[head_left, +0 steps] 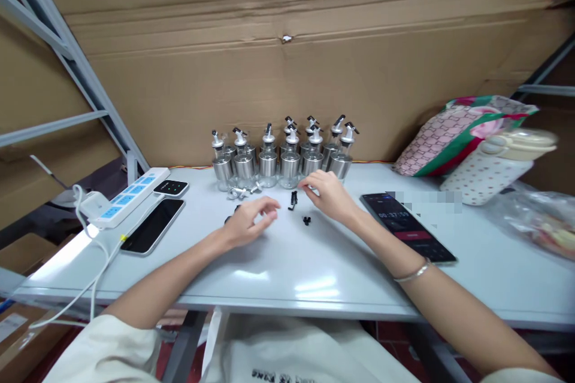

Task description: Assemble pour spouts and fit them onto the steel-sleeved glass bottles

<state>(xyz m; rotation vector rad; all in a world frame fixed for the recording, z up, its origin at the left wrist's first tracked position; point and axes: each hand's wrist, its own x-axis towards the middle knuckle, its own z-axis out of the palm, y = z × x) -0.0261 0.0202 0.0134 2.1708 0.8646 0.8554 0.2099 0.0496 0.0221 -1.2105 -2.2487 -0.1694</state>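
- A pale, glossy table (341, 278).
- Steel-banded glass bottles (290, 163) stand grouped toward its back, silvery parts (240, 192) just before them.
- Slim black pieces (293, 198) and smaller black bits (306, 221) lie near the middle.
- At left: power strip (130, 196), small dark-faced device (171, 188), dark phone (153, 227).
- At right: lit phone (406, 233), dotted tumbler (494, 172), patterned bag (438, 140), clear plastic bag (541, 224).

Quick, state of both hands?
Left hand: loosely open, nothing visible in it.
Right hand: curled beside small black pieces; can't tell whether it holds anything.

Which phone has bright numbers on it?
The phone on the right: it shows lit-up numbers, while the left phone looks all dark.
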